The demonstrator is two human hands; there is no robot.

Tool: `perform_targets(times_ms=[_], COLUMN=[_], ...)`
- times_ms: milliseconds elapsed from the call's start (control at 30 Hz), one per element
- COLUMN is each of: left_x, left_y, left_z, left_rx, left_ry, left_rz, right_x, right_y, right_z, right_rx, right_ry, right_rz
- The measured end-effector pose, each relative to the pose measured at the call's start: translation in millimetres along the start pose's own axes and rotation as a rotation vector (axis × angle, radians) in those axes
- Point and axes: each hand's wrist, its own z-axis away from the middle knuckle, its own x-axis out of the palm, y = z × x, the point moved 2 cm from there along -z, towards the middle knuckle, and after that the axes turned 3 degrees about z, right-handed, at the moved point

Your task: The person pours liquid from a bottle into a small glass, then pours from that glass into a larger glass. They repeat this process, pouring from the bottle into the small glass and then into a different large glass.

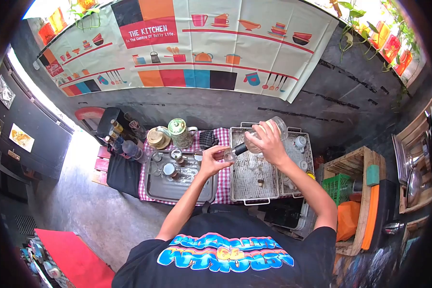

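Note:
My right hand (268, 144) is wrapped round a clear glass bottle (280, 126) with a dark neck. The bottle is tilted, its neck pointing down and left to a small glass (230, 155). Pinched between the fingers of my left hand (212, 162) is that small glass, right at the bottle's mouth. Whether any liquid flows is too small to tell. Below my left hand lies a grey metal tray (180, 197) with small lidded jars (169, 169) and glasses on it. A white wire-framed tray (248, 189) is under the bottle and holds a small dark object (260, 182).
A green patterned lidded pot (178, 130) stands on the checked cloth (223, 180), with several bottles (131, 150) to its left. A second white rack (304, 144) holds pale cups. At right is a wooden crate (353, 163) with a green basket (336, 188). The wall closes off the back.

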Motion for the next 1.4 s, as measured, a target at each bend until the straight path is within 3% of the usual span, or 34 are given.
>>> perform_targets(times_ms=[533,833,1200,1400], left_x=[36.2,44.7,55.5,52.7], left_y=[-14.8,-24.1,-45.6,-42.9], left_z=[-9.0,-10.2,-6.3,-1.8], left_rx=[0.007,-0.017,-0.069,-0.102], left_ry=[0.042,0.102,0.223,0.283], left_rz=[0.002,0.022,-0.039,-0.061], right_x=[13.6,56.9,150.7,201.9], right_y=[33.3,21.8,-14.0,-27.2], right_z=[27.0,71.3,127.5,153.2], right_rx=[0.008,0.341,0.824,0.940], right_ry=[-0.019,-0.033,0.293,0.357], right_rz=[-0.039,-0.342,-0.878,-0.918])
